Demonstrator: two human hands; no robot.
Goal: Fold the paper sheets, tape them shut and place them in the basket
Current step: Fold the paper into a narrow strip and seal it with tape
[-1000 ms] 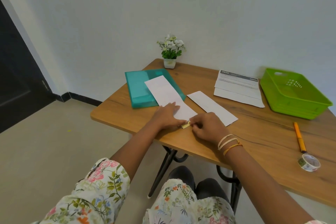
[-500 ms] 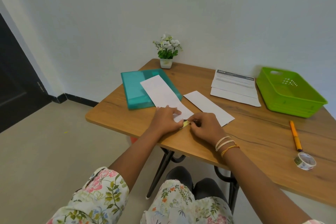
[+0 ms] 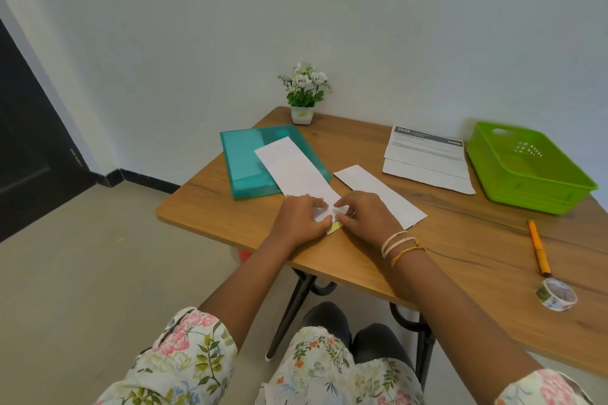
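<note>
Your left hand (image 3: 301,219) lies flat on the near end of the folded sheet (image 3: 297,171); your right hand (image 3: 367,215) pinches the tape (image 3: 334,227) there. The sheet's long axis runs away from you, toward the folder (image 3: 245,158). The basket (image 3: 526,168) is far right, so the right hand is nearer.

Near end of folded sheet (image 3: 297,171) covered by left hand (image 3: 301,219) and right hand (image 3: 367,215). Yellow tape piece (image 3: 334,227) shows only as a sliver between them; stuck or loose: cannot tell. Print on printed page (image 3: 427,149) too small to read. Basket (image 3: 513,187) slightly blurred. Table (image 3: 460,260) cut off at right edge
</note>
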